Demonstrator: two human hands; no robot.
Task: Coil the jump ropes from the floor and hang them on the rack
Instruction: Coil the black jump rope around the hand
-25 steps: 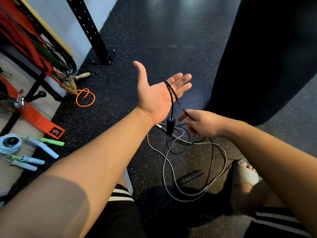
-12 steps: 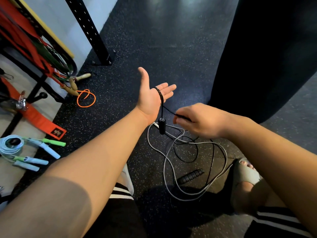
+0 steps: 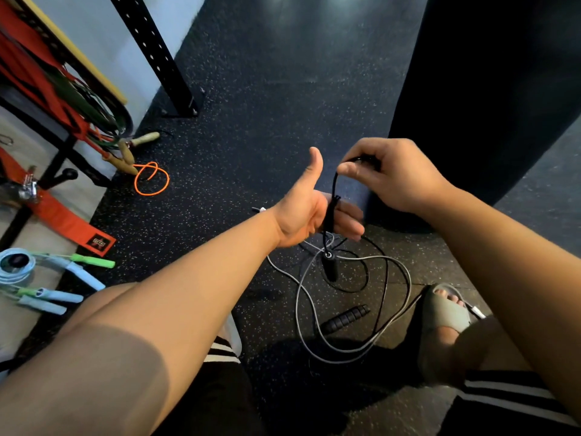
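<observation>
My left hand [image 3: 301,215] is held out with the thumb up and the fingers stretched to the right. Turns of the black jump rope [image 3: 330,212] are wound around its palm. One black handle [image 3: 330,267] dangles just below that hand. My right hand [image 3: 386,177] is above and to the right, pinching the black rope between thumb and fingertips. The rest of the black rope lies tangled with a grey jump rope [image 3: 298,309] on the floor, beside the other black handle [image 3: 344,319]. The rack [image 3: 63,146] stands at the left with red and green bands.
An orange rope [image 3: 151,180] with wooden handles lies by the rack's foot. Coiled light-blue ropes [image 3: 19,265] with blue and green handles sit at the left edge. A black perforated upright [image 3: 157,58] stands behind, a dark punching bag [image 3: 487,89] at the right. My sandalled foot [image 3: 446,309] is by the ropes.
My right hand rose from below my left hand to above it, carrying the black rope up over the palm. My left hand turned thumb-up and the handle now hangs lower.
</observation>
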